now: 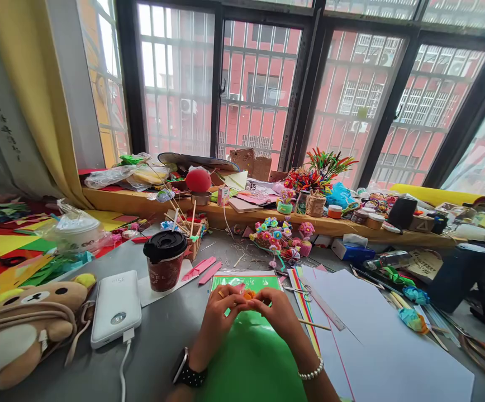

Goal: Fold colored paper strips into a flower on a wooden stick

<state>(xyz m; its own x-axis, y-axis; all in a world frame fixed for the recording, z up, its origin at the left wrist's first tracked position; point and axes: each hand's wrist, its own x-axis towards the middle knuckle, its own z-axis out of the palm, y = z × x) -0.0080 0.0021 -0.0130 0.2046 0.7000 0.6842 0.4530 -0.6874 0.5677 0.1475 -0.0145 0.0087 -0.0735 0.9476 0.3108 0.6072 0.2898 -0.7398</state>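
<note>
My left hand (218, 315) and my right hand (276, 314) meet over a green paper sheet (248, 357) on the grey table. Together their fingertips pinch a small orange paper piece (248, 295). The left wrist wears a black watch (186, 371), the right a pearl bracelet (312, 373). Both hands have curled fingers closed on the piece.
A paper coffee cup with a black lid (165, 259) and a white power bank (115, 307) lie left of my hands, beside a bear plush (24, 324). White paper sheets (376, 340), scissors (305, 290) and paper strips lie to the right. Paper flowers (278, 237) and craft clutter crowd the windowsill.
</note>
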